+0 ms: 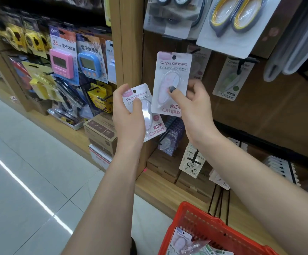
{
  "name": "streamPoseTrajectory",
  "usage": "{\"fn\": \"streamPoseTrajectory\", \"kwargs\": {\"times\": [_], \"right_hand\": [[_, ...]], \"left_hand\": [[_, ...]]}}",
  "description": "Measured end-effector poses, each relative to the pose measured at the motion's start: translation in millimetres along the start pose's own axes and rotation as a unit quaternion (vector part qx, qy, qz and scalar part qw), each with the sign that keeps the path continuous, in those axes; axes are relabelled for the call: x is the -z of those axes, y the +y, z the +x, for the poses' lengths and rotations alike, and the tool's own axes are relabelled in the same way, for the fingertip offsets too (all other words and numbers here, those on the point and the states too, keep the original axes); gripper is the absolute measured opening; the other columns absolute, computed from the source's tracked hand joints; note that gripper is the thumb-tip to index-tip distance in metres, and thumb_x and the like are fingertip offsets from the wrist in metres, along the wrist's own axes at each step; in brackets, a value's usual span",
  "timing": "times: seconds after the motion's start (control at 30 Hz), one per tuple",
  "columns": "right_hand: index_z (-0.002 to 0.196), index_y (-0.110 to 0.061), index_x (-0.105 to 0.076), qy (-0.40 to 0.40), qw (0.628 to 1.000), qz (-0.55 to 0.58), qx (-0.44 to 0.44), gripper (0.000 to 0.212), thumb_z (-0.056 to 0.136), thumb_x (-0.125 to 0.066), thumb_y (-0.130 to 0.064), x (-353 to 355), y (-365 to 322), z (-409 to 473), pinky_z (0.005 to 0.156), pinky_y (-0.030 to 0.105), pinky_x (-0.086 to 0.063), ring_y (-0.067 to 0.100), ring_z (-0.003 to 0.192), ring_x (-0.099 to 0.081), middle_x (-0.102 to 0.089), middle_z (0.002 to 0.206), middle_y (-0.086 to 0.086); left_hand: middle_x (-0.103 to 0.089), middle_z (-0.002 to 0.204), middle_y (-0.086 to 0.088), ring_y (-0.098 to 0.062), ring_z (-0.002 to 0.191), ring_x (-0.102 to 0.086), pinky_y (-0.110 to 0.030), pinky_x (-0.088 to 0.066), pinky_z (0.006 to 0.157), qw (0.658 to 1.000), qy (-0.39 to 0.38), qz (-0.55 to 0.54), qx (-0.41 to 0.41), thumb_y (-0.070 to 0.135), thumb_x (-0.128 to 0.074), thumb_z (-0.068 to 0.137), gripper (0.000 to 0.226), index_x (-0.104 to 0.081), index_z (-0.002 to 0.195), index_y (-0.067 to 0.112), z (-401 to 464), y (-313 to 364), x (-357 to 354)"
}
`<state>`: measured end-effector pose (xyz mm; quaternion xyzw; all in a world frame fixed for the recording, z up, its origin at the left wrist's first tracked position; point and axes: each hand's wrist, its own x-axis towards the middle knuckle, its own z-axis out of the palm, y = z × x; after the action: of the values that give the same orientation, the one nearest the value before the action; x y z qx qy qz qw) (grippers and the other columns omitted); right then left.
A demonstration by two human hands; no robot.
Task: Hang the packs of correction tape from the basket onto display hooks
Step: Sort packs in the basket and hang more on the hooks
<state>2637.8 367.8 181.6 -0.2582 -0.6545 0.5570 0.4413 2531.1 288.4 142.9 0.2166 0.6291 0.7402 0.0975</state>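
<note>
I am gripping one pink correction-tape pack (171, 83) upright in my right hand (195, 109) before the brown display board (260, 111), clutching a second pack (145, 113) in my left hand (127, 115), above the red basket (204, 229) holding more packs (181, 240).

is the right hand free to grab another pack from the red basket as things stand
Probably not yet: the right hand is raised at the shelf, gripping a pink correction tape pack, far above the red plastic basket.
</note>
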Motion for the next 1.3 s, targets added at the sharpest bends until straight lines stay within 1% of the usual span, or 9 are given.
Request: {"fn": "streamPoseTrajectory", "kwargs": {"times": [0.3,0.43,0.57,0.73,0.87,1.0,1.13,1.23,1.3], "right_hand": [[0.108,-0.026,-0.062,0.118,0.989,-0.003,-0.094,0.012,0.099,-0.068,-0.028,-4,21,59,0.095,0.037,-0.058,0.018,0.106,-0.07,-0.071,0.113,-0.001],[0.127,-0.016,-0.059,0.159,0.974,-0.049,-0.154,0.034,0.099,-0.067,-0.034,8,17,103,0.073,0.023,-0.05,0.016,0.101,-0.061,-0.065,0.112,-0.002],[0.141,-0.012,-0.055,0.129,0.968,-0.029,-0.212,0.048,0.101,-0.065,-0.037,21,16,123,0.093,0.031,-0.06,0.017,0.101,-0.061,-0.06,0.138,0.008],[0.149,-0.023,-0.048,0.099,0.95,-0.039,-0.293,0.066,0.095,-0.068,-0.055,22,16,96,0.102,0.033,-0.057,0.021,0.111,-0.061,-0.052,0.137,0.0],[0.14,-0.014,-0.054,0.02,0.964,-0.027,-0.264,0.059,0.096,-0.067,-0.051,10,26,47,0.089,0.034,-0.061,0.025,0.103,-0.071,-0.068,0.118,0.01],[0.119,-0.016,-0.067,-0.134,0.973,-0.059,-0.178,0.026,0.095,-0.07,-0.026,-3,22,8,0.095,0.04,-0.061,0.023,0.101,-0.076,-0.078,0.109,0.009],[0.126,-0.008,-0.064,-0.166,0.972,-0.074,-0.15,0.033,0.094,-0.071,-0.006,-3,19,4,0.095,0.043,-0.061,0.024,0.101,-0.077,-0.079,0.111,0.009],[0.12,-0.009,-0.062,-0.151,0.979,-0.074,-0.115,0.027,0.095,-0.07,-0.004,5,16,0,0.09,0.04,-0.063,0.023,0.101,-0.077,-0.079,0.109,0.006],[0.118,-0.013,-0.059,-0.121,0.988,-0.072,-0.07,0.023,0.098,-0.068,-0.006,10,15,-4,0.088,0.036,-0.063,0.017,0.102,-0.076,-0.078,0.111,0.003]], "left_hand": [[-0.057,0.137,0.008,-0.013,0.117,-0.063,-0.044,-0.06,0.096,1.0,-0.011,-0.002,0.013,0.021,-0.051,0.107,0.034,-0.047,0.138,0.036,1,-2,-3],[-0.056,0.136,0.008,-0.012,0.113,-0.063,-0.04,-0.062,0.093,1.0,-0.005,0.001,0.01,0.022,-0.051,0.108,0.033,-0.046,0.137,0.034,2,-1,-5],[-0.057,0.133,0.008,-0.012,0.111,-0.065,-0.038,-0.063,0.09,1.0,-0.006,-0.001,0.011,0.023,-0.051,0.108,0.031,-0.044,0.136,0.034,1,0,-7],[-0.055,0.136,0.009,-0.01,0.113,-0.064,-0.033,-0.062,0.09,1.0,-0.011,0.003,0.009,0.024,-0.051,0.109,0.034,-0.041,0.139,0.035,-1,0,-8],[-0.056,0.132,0.011,-0.008,0.113,-0.063,-0.035,-0.062,0.091,1.0,-0.002,0.005,0.004,0.023,-0.052,0.108,0.033,-0.041,0.137,0.036,1,-1,-9],[-0.057,0.132,0.007,-0.012,0.117,-0.062,-0.043,-0.061,0.094,1.0,0.009,0.001,-0.007,0.02,-0.053,0.105,0.035,-0.044,0.137,0.031,6,-3,-9],[-0.058,0.137,0.004,-0.015,0.12,-0.063,-0.04,-0.063,0.09,1.0,-0.017,-0.004,-0.018,0.022,-0.052,0.106,0.036,-0.043,0.14,0.029,7,-1,-9],[-0.058,0.133,0.003,-0.007,0.116,-0.062,-0.025,-0.059,0.089,0.997,0.001,0.024,-0.067,0.025,-0.05,0.108,0.037,-0.043,0.144,0.022,8,3,-9],[-0.055,0.133,0.001,-0.005,0.119,-0.056,-0.021,-0.052,0.097,0.99,0.037,0.072,-0.118,0.028,-0.049,0.108,0.038,-0.045,0.145,0.022,13,5,-7]]}}
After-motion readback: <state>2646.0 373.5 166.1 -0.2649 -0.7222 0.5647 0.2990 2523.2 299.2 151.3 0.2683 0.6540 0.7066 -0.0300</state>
